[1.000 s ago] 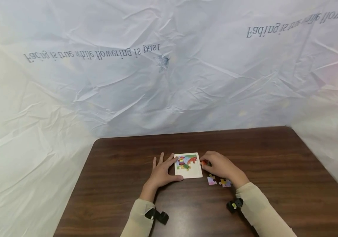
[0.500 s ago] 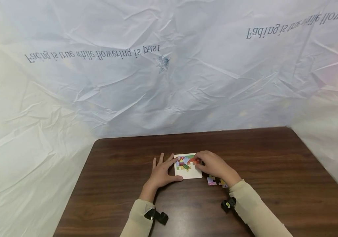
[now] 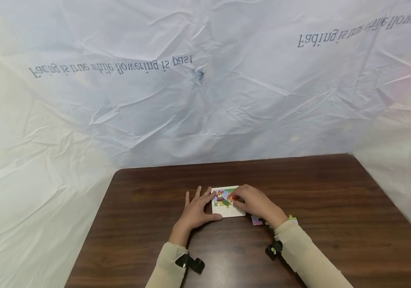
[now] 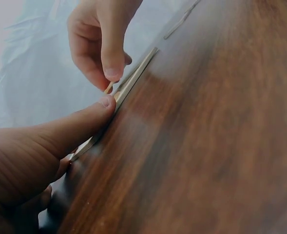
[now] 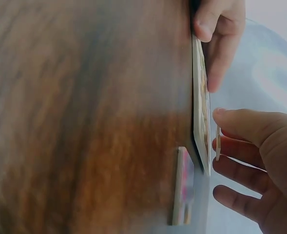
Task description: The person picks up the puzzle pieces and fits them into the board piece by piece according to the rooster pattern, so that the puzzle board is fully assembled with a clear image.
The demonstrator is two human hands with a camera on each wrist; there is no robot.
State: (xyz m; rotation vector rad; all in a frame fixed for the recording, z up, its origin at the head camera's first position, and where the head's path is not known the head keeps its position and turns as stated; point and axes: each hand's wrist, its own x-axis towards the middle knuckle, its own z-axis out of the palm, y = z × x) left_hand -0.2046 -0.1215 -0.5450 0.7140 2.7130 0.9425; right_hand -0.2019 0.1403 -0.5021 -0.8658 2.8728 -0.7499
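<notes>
A small square puzzle board [image 3: 232, 212] lies on the table, its white base bare along the near side. Pieces showing a colourful bird [image 3: 220, 197] fill part of its far side. My left hand [image 3: 195, 213] rests at the board's left side with fingers spread, thumb on the near edge and index finger at the far left corner. Over the board's right part, my right hand [image 3: 257, 202] pinches a thin puzzle piece [image 5: 218, 144] between thumb and fingers. In the right wrist view that piece is edge-on, just above the board. Its picture is mostly hidden.
Loose puzzle pieces [image 3: 257, 220] lie to the right of the board, partly covered by my right wrist. Another light green piece [image 3: 293, 219] shows beyond that wrist. The brown wooden table [image 3: 148, 224] meets hanging white sheets [image 3: 155, 120] behind and at both sides.
My right hand has moved left from beside the board to over its right part, carrying the reddish puzzle piece. The left hand has stayed in nearly the same place.
</notes>
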